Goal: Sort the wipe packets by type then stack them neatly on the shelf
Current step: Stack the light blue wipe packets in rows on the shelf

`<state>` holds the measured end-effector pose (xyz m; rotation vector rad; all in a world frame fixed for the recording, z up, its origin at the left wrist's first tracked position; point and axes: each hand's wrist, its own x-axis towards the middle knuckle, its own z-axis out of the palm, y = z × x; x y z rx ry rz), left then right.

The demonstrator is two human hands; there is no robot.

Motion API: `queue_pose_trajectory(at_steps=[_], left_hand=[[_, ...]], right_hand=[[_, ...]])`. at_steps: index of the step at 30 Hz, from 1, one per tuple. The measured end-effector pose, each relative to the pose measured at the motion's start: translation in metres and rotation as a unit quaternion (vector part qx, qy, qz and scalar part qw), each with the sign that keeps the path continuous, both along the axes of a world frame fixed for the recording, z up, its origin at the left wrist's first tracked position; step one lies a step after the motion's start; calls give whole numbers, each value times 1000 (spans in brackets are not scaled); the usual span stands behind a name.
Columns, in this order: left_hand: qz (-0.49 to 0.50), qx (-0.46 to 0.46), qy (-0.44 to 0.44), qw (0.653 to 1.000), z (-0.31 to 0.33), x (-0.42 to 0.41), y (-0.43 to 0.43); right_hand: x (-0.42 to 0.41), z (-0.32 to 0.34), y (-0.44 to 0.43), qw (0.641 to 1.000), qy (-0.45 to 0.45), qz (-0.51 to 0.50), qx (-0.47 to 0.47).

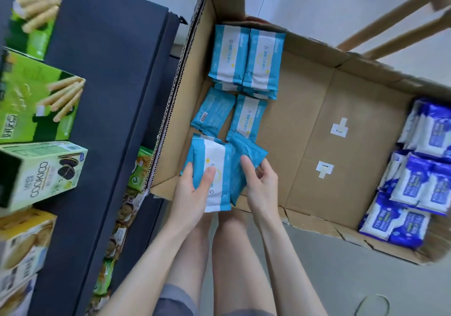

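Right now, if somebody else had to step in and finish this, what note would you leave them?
Left hand grips a light-blue packet with a white band. Right hand grips a second light-blue packet beside it. Both are over the near left corner of the cardboard box.
Other light-blue packets lie along the box's left side. Dark-blue packets are piled at its right end.
Done: the two types look separated.
Left: no wipe packets show on the dark shelf, which holds snack boxes, so none are stacked yet.
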<state>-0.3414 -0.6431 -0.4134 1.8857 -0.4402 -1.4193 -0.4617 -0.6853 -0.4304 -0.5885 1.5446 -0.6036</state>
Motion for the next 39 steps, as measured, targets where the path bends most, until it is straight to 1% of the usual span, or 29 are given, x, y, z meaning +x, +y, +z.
queue_pose_trajectory(at_steps=[2, 5, 10, 14, 17, 20, 22, 25, 26, 28, 31, 35, 37, 39], left_hand=[[21, -17, 22, 999, 25, -3, 4], [58, -40, 41, 997, 63, -10, 10], [144, -67, 77, 984, 120, -28, 29], [201, -102, 105, 969, 157, -57, 56], [243, -127, 117, 954, 179, -77, 84], [270, -159, 80, 946, 207, -89, 118], [298, -186, 36, 935, 229, -89, 140], [354, -228, -47, 906, 267, -78, 172], [370, -238, -71, 895, 280, -72, 183], [396, -252, -108, 876, 304, -59, 205], [426, -279, -134, 850, 334, -36, 239], [451, -307, -156, 823, 368, -1, 291], [442, -309, -206, 817, 384, 18, 321], [444, -299, -264, 802, 396, 41, 352]], right_hand=[[-3, 29, 3, 999, -38, 5, -5], [-11, 70, 9, 995, -87, 42, 3], [-27, 132, 13, 977, -182, 110, 32], [-49, 168, 28, 963, -197, 183, 19], [-66, 191, 42, 948, -189, 256, -15], [-75, 219, 57, 926, -163, 330, -79], [-73, 239, 66, 906, -140, 382, -114], [-54, 276, 81, 875, -118, 438, -168], [-45, 287, 86, 861, -109, 457, -196], [-22, 310, 96, 820, -90, 500, -264], [18, 346, 115, 767, -108, 538, -333], [72, 379, 148, 710, -190, 588, -339], [98, 394, 168, 676, -211, 605, -363], [125, 408, 191, 646, -221, 617, -392]])
